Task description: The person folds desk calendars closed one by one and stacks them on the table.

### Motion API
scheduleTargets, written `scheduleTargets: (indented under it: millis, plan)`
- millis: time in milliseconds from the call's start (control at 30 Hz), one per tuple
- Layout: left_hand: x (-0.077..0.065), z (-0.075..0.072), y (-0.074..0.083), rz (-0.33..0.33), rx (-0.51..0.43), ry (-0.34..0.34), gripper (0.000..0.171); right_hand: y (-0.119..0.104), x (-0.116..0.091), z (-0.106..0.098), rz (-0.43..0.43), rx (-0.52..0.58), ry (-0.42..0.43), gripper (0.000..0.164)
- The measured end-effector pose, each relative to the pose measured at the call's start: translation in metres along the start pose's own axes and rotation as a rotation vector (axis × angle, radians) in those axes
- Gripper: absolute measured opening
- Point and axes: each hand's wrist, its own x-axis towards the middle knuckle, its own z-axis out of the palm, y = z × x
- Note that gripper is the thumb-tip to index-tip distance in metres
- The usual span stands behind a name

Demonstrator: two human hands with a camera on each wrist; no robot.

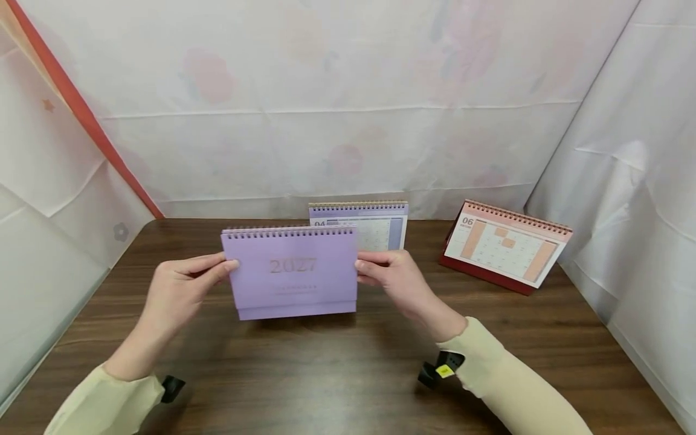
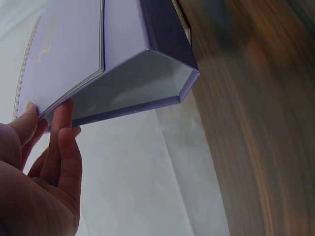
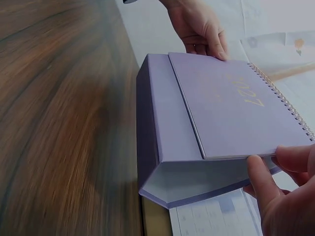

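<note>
A purple desk calendar [image 1: 293,275] with "2027" on its cover stands upright between my two hands, its spiral binding on top. It appears to be held a little off the table. My left hand [image 1: 176,293] pinches its left edge, thumb on the cover; the left wrist view shows fingers reaching into the hollow stand [image 2: 133,88]. At the opposite edge, my right hand [image 1: 399,284] grips the calendar between thumb and fingers. Partly hidden behind it is a second purple calendar [image 1: 396,226], showing page 04.
On the right of the brown wooden table [image 1: 315,374], a calendar with a red base [image 1: 505,244] stands at an angle, showing page 06. White patterned cloth [image 1: 348,139] hangs along the back and both sides. Each wrist carries a black device [image 1: 429,374].
</note>
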Motion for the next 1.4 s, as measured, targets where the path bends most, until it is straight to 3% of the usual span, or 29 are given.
scheduleTargets:
  millis: [267,467,633,867,1133,1400]
  plan:
    - [0.001,0.040,0.017,-0.036,-0.119,-0.082,0.025,-0.001,-0.023,-0.042,-0.018,-0.056,0.040,0.032]
    - [-0.003,0.058,0.023,-0.069,-0.190,-0.182,0.024,0.003,-0.037,-0.064,-0.012,-0.125,0.044,0.034]
    - [-0.003,0.069,0.020,-0.057,-0.218,-0.233,0.022,0.013,-0.043,-0.076,-0.016,-0.170,0.034,0.034]
    - [-0.004,0.075,0.016,0.026,-0.183,-0.256,0.019,0.021,-0.046,-0.085,-0.034,-0.228,0.012,0.029]
    - [-0.004,0.072,0.012,0.113,-0.099,-0.273,0.017,0.024,-0.042,-0.090,-0.092,-0.480,-0.038,0.018]
    - [0.000,0.068,0.008,0.177,-0.024,-0.354,0.011,0.026,-0.039,-0.096,-0.174,-0.645,-0.074,0.017]
